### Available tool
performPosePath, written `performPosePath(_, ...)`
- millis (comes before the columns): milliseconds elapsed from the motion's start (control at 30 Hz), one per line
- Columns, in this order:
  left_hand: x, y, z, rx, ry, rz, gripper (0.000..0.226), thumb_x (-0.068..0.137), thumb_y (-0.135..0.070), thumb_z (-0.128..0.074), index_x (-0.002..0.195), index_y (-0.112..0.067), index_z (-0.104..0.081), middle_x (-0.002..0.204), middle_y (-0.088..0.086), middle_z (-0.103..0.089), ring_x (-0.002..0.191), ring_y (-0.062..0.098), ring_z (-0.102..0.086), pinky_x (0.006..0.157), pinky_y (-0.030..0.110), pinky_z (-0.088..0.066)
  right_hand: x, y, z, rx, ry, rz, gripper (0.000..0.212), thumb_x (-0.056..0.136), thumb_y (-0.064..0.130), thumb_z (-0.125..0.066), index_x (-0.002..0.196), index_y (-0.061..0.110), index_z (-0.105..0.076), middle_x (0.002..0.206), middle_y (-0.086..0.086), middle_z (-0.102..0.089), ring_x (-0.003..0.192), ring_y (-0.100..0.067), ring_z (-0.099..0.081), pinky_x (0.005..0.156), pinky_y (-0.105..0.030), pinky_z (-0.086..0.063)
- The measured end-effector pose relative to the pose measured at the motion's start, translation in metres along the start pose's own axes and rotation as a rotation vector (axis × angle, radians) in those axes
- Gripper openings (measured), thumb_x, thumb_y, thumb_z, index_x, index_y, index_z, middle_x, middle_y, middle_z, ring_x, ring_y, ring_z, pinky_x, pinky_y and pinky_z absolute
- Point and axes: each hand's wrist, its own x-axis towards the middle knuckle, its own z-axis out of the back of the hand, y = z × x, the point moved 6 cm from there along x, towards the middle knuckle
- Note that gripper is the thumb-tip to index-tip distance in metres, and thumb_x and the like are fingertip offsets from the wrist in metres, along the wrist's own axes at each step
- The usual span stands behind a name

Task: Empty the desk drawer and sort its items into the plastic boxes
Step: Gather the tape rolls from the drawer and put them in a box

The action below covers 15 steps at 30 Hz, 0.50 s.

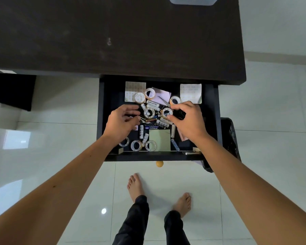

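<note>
While dark pulled-out desk drawer (102,121) stands open under dark desktop (113,32), I note both hands inside. Left hand (121,121): fingers loosely spread over clutter, grip on anything — cannot tell. Right hand (187,119): fingertips pinching white tape roll (166,112) mid-drawer. White batteries (141,131), green sticky-note pad (160,139) near front. Translucent plastic box (193,0) at desktop's far edge.

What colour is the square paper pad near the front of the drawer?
The pad is pale green, seen in the head view.
</note>
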Motion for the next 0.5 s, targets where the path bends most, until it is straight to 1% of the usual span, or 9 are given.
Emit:
performPosePath(67, 0.002, -0.002, -0.002, -0.013, -0.001, 0.003, 0.039, 0.095, -0.004, -0.074, 0.132, -0.013, -0.066, 0.115, 0.002, -0.075, 0.091, 0.025, -0.079, 0.074, 0.038, -0.067, 0.004, 0.002, -0.007, -0.024, 0.024, 0.009, 0.044, 0.084, 0.036, -0.085, 0.126, 0.027, -0.074, 0.107, 0.008, -0.064, 0.118, -0.03, -0.054, 0.105, -0.051, -0.047)
performPosePath(133, 0.003, -0.003, -0.004, -0.015, 0.01, 0.0, 0.039, 0.095, -0.005, -0.075, 0.132, -0.015, -0.066, 0.115, 0.002, -0.075, 0.091, 0.024, -0.079, 0.074, 0.039, -0.067, 0.007, 0.002, -0.012, -0.067, 0.057, 0.002, 0.048, 0.086, 0.038, -0.084, 0.132, 0.03, -0.072, 0.11, 0.006, -0.061, 0.119, -0.029, -0.05, 0.106, -0.044, -0.043)
performPosePath(200, 0.004, -0.003, -0.005, -0.024, 0.022, -0.001, 0.039, 0.094, -0.006, -0.075, 0.131, -0.016, -0.066, 0.115, 0.001, -0.075, 0.092, 0.024, -0.078, 0.074, 0.038, -0.067, 0.008, 0.002, -0.014, -0.108, 0.066, 0.005, 0.047, 0.086, 0.039, -0.084, 0.13, 0.031, -0.072, 0.11, 0.007, -0.059, 0.119, -0.028, -0.049, 0.101, -0.039, -0.041)
performPosePath(300, 0.004, -0.001, -0.006, -0.063, 0.027, 0.008, 0.038, 0.094, -0.007, -0.076, 0.13, -0.015, -0.067, 0.113, 0.002, -0.076, 0.093, 0.022, -0.079, 0.078, 0.035, -0.066, 0.006, 0.008, -0.012, -0.078, 0.048, 0.045, 0.042, 0.084, 0.039, -0.085, 0.122, 0.029, -0.072, 0.105, 0.008, -0.061, 0.114, -0.025, -0.053, 0.098, -0.041, -0.046)
performPosePath(333, 0.003, -0.001, -0.008, -0.085, 0.031, 0.012, 0.036, 0.094, -0.009, -0.076, 0.129, -0.013, -0.067, 0.111, 0.003, -0.077, 0.093, 0.022, -0.079, 0.08, 0.036, -0.066, 0.004, 0.011, -0.01, -0.055, 0.052, 0.063, 0.041, 0.084, 0.038, -0.085, 0.121, 0.029, -0.072, 0.105, 0.008, -0.062, 0.112, -0.022, -0.054, 0.095, -0.04, -0.047)
performPosePath(400, 0.003, -0.001, -0.011, -0.12, 0.05, 0.02, 0.035, 0.095, -0.014, -0.076, 0.129, -0.011, -0.068, 0.108, 0.005, -0.078, 0.093, 0.022, -0.079, 0.084, 0.036, -0.065, 0.001, 0.021, -0.01, -0.006, 0.08, 0.11, 0.04, 0.084, 0.033, -0.086, 0.121, 0.029, -0.072, 0.107, 0.007, -0.065, 0.105, -0.015, -0.056, 0.091, -0.031, -0.047)
performPosePath(500, 0.002, -0.003, -0.019, -0.163, 0.116, 0.046, 0.036, 0.095, -0.02, -0.077, 0.128, -0.008, -0.07, 0.108, 0.01, -0.08, 0.095, 0.024, -0.08, 0.087, 0.036, -0.065, -0.004, 0.041, -0.014, 0.068, 0.12, 0.195, 0.043, 0.082, 0.025, -0.088, 0.122, 0.026, -0.074, 0.11, 0.005, -0.065, 0.1, -0.01, -0.062, 0.09, -0.022, -0.048)
